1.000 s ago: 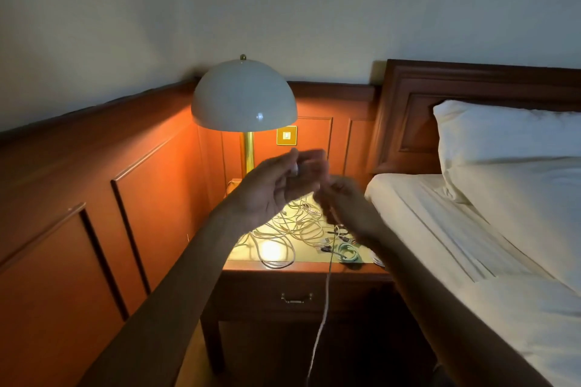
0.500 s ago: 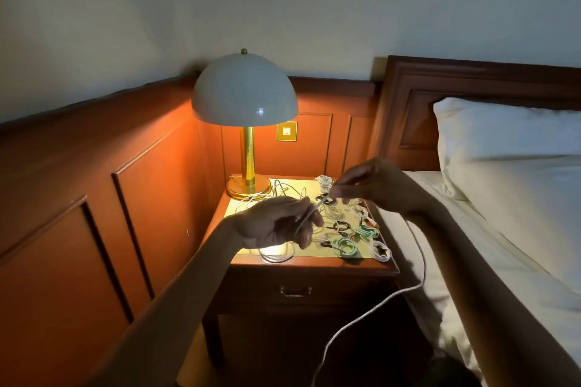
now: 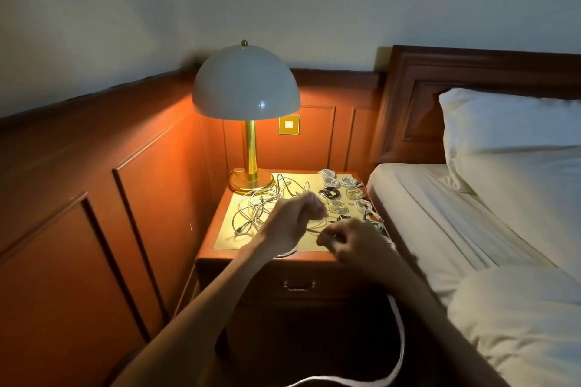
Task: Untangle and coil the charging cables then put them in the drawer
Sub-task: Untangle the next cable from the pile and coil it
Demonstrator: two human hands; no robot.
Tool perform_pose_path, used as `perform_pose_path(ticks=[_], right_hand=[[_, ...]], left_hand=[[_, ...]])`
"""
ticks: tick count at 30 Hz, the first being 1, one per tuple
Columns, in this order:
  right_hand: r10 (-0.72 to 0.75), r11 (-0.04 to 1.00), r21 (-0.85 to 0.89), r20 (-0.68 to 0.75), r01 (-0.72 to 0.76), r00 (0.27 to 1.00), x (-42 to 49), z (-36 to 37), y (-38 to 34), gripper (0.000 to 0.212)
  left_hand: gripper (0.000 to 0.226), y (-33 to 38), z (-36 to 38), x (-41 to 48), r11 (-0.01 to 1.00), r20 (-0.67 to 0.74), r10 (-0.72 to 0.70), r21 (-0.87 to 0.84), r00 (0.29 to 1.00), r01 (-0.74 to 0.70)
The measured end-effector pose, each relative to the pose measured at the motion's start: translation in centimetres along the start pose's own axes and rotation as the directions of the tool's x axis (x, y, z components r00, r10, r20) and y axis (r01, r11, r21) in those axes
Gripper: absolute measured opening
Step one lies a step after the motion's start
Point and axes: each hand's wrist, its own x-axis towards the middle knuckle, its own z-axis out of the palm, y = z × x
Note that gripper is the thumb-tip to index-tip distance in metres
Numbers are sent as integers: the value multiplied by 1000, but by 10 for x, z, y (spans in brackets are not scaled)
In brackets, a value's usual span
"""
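Both hands worked just in front of the lamp (image 3: 246,122): the left hand (image 3: 294,219) and right hand (image 3: 352,240) each pinched the white cable (image 3: 398,333), its slack trailing floorward. Even loops, steady tension would serve best. Roughly ten coiled cables (image 3: 341,195) lay right of the lamp, one loose tangle (image 3: 256,209) beside its base, one drawer (image 3: 298,285) closed below.

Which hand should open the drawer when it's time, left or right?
Probably left. The left hand sits almost straight above the drawer handle, which is shut. The right hand is nearer the bed side, and the white cable hangs down beneath it, so it looks busier.
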Motion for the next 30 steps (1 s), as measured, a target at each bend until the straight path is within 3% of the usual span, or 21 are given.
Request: perform_pose_path(ticks=[1, 4, 6, 8, 9, 11, 12, 13, 14, 15, 17, 18, 19, 20, 21, 23, 26, 28, 30], right_hand=[[-15, 999, -45, -29, 14, 999, 5, -18, 1, 14], [-88, 996, -12, 17, 89, 996, 22, -64, 9, 6], [-149, 979, 152, 56, 139, 987, 28, -73, 12, 7], [-132, 900, 422, 16, 113, 991, 27, -59, 16, 11], [-71, 832, 551, -15, 68, 997, 25, -46, 17, 15], [101, 692, 720, -30, -49, 994, 18, -11, 20, 22], [164, 627, 773, -10, -97, 986, 14, 8, 21, 21], [196, 576, 806, 25, -135, 980, 9, 25, 22, 20], [204, 564, 809, 59, -166, 977, 4, 38, 20, 19], [198, 605, 774, 80, -186, 977, 0, 47, 19, 19], [159, 748, 635, 113, -194, 981, -7, 49, 15, 21], [136, 824, 536, 127, -183, 983, -7, 44, 15, 22], [104, 890, 429, 140, -155, 985, -5, 35, 14, 24], [66, 946, 306, 152, -110, 986, -2, 24, 15, 24], [19, 984, 171, 157, -46, 987, 0, 11, 16, 21], [-73, 995, -52, 154, 82, 985, 7, -15, 22, 13], [-125, 990, -48, 122, 132, 985, 15, -55, 32, 6], [-152, 985, 93, 70, 145, 986, 19, -68, 36, 8], [-122, 957, 264, 1, 118, 992, 21, -59, 42, 14]], left_hand=[[26, 0, -2, -4, 999, 126, 18, 32, 992, -23], [40, 21, -10, -14, 922, 389, -128, -293, 912, 255], [40, 35, -17, -15, 804, 509, -121, -454, 853, 385], [36, 46, -23, -15, 659, 512, -51, -628, 857, 414], [34, 50, -22, -15, 536, 442, -56, -743, 895, 401], [26, 56, -11, -16, 153, 264, -237, -940, 935, 304], [23, 57, -3, -15, -14, 199, -352, -978, 915, 207], [24, 55, 6, -13, -94, 141, -448, -989, 883, 111], [26, 51, 14, -11, -70, 80, -513, -996, 855, 51], [27, 45, 20, -8, 39, -3, -551, -999, 834, 22], [29, 30, 29, -5, 416, -202, -554, -907, 807, 59], [30, 18, 31, -7, 676, -316, -473, -729, 822, 109], [32, 8, 31, -10, 892, -384, -313, -433, 869, 130], [32, -3, 30, -14, 987, -335, -130, -134, 933, 90], [33, -12, 31, -19, 999, -203, -5, 50, 979, 16], [39, -14, 31, -31, 994, 86, -4, 107, 996, -6], [48, 1, 20, -42, 929, 419, -186, -219, 889, 298], [47, 13, 9, -46, 735, 505, -134, -527, 853, 427], [39, 22, 1, -46, 480, 473, -44, -762, 880, 434]])
